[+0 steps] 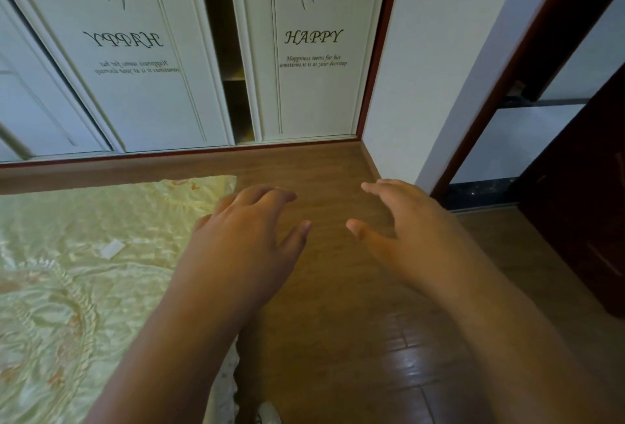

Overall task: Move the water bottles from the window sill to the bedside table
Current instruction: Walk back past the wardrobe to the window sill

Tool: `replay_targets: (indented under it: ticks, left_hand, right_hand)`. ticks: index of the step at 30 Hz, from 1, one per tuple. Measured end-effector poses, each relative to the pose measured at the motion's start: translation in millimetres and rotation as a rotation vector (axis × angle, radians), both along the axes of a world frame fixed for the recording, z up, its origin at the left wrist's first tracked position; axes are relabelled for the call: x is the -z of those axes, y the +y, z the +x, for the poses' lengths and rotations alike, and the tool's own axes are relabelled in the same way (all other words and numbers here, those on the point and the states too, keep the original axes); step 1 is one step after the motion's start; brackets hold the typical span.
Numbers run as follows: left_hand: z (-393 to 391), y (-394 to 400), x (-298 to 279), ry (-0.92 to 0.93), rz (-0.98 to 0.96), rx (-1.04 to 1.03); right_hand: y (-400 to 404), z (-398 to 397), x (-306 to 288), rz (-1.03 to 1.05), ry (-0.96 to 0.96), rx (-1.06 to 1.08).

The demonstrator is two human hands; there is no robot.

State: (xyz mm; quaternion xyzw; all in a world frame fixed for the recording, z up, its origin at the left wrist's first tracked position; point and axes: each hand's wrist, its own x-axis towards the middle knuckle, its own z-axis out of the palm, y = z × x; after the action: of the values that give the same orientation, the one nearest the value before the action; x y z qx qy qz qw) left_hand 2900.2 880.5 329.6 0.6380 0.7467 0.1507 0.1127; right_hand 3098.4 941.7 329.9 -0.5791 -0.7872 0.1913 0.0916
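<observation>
Both hands hover over the wooden floor (pixel 331 288) beside the bed (pixel 84 271): left hand (pixel 243 241) and right hand (pixel 406 234), fingers loosely spread, holding nothing. No water bottles show.

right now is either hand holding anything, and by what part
Nothing is held. The left hand and right hand are both open and empty, above the wooden floor.

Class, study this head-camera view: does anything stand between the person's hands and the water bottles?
It cannot be judged: no bottle, sill or bedside table is in view. The left hand and right hand are empty, over bare floor beside the bed.
</observation>
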Motion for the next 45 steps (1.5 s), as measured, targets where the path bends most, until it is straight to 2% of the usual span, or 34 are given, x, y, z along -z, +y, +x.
replay_targets:
  ticks: [8, 16, 25, 35, 45]
  left_hand:
    - [-68.2, 66.3, 2.7, -0.008, 0.005, 0.022]
    - [-99.6, 112.8, 11.9, 0.013, -0.031, 0.029]
    - [-102.5, 197.8, 13.4, 0.036, -0.044, -0.057]
    - [-89.0, 315.9, -2.5, 0.031, 0.004, -0.211]
    - [-102.5, 389.8, 6.0, 0.012, 0.012, -0.313]
  right_hand:
    - [57.5, -66.8, 4.7, 0.009, -0.003, 0.029]
    - [108.7, -94.1, 16.7, -0.024, 0.022, 0.026]
    - [214.9, -102.7, 28.9, -0.046, 0.044, -0.050]
    - [365.8, -101.3, 7.4, -0.003, 0.077, -0.173]
    - [460.2, -130.4, 9.8, -0.012, 0.042, -0.314]
